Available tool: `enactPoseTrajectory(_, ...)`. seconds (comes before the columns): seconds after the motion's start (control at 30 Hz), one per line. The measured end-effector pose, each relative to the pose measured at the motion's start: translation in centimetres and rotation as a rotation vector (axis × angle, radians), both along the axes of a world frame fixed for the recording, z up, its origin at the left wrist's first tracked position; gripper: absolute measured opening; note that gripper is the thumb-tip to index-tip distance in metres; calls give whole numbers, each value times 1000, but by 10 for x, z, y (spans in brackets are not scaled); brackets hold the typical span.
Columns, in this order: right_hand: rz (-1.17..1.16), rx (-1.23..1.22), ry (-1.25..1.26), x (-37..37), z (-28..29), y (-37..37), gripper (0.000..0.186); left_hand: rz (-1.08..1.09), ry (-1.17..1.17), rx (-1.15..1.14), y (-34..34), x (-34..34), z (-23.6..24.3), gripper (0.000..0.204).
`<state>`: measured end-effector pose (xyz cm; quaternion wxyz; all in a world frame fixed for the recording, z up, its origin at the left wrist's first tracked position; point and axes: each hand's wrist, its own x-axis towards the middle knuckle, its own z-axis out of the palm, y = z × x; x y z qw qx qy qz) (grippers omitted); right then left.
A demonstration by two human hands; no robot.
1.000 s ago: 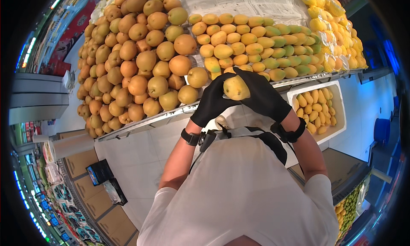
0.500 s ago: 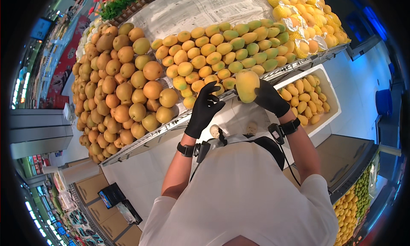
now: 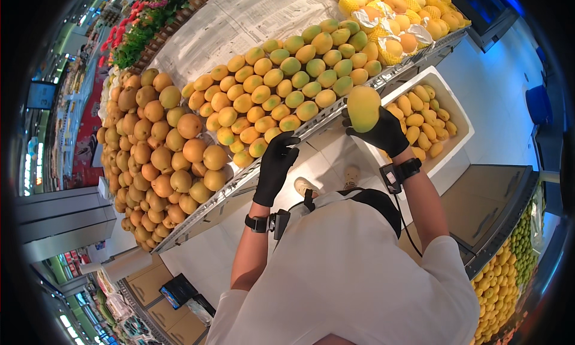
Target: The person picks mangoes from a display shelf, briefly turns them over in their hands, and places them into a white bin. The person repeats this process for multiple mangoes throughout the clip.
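A shop floor of pale tiles shows under a long bench [image 3: 206, 206] that slants from the lower left of the frame to the upper right. Brown pears [image 3: 159, 159] are heaped at its left, mangoes [image 3: 272, 78] lie in close rows at the centre, and yellow netted fruit [image 3: 407, 22] sits at the upper right.

Both hands wear black gloves. The right forearm rises from the lower right of the frame and leans left; the right hand [image 3: 380, 132] is cupped, fingers curled round one large mango [image 3: 363, 108]. That mango stands out above the palm at centre right, its lower part against the glove and fingers showing at its left side. In the picture it overlaps the upper left side of a white box [image 3: 458, 111] of smaller mangoes.

The left forearm comes up nearly straight from the lower centre. The left hand [image 3: 275, 168] is empty, its fingers loosely bent and parted, pointing up toward the bench's front edge, well apart from the held mango.
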<state>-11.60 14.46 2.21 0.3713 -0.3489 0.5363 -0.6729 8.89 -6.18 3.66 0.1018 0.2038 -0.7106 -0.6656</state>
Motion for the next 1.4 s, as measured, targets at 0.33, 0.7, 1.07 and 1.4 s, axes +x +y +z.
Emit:
enactPoseTrajectory(0.33, -464, 214, -46, -43, -37, 35, 69, -47, -45, 61, 31, -17, -3, 34)
enactPoseTrajectory(0.7, -741, 377, 308, -58, -83, 94, 61, -96, -85, 27, 69, -40, 0, 31)
enactPoseTrajectory(1.07, -970, 296, 40, -81, -145, 179, 65, -151, -142, 54, 90, -59, -9, 36)
enactPoseTrajectory(1.4, -954, 195, -528, -89, -168, 238, 46, -151, -187, 6, 93, -64, -10, 35)
